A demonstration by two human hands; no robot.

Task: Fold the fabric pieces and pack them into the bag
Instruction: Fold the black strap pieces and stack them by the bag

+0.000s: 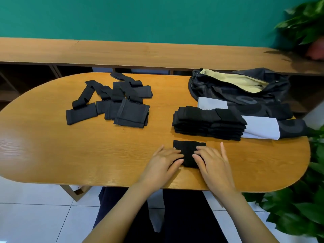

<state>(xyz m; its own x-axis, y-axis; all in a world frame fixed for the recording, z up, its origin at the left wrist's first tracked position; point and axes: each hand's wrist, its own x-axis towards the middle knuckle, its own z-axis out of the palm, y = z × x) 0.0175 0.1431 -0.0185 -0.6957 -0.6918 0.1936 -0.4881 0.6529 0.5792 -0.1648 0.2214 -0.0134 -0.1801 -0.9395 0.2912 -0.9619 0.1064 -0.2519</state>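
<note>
Black fabric piece (189,147) lies flat on the wooden table (87,155), directly under both sets of fingertips. Its sides are covered, so the long axis cannot be told.

Left hand (164,160): palm down, fingers (178,151) straight and close together, pressing the piece's left part, with one outer finger splayed clear.

Right hand (210,160): same pose, mirrored, with its fingers (198,156) pressing the right part. Nothing is pinched.

Folded stack (208,125) sits just beyond the fingertips, offset to the right-hand side, so the right hand is nearer.

Bag (245,95) lies past the stack, mouth open.

Unfolded pile (119,100) lies beyond and well to the left-hand side.

Judgement: the fold is being flattened, and the next move is probably a short carry forward and right onto the stack.
</note>
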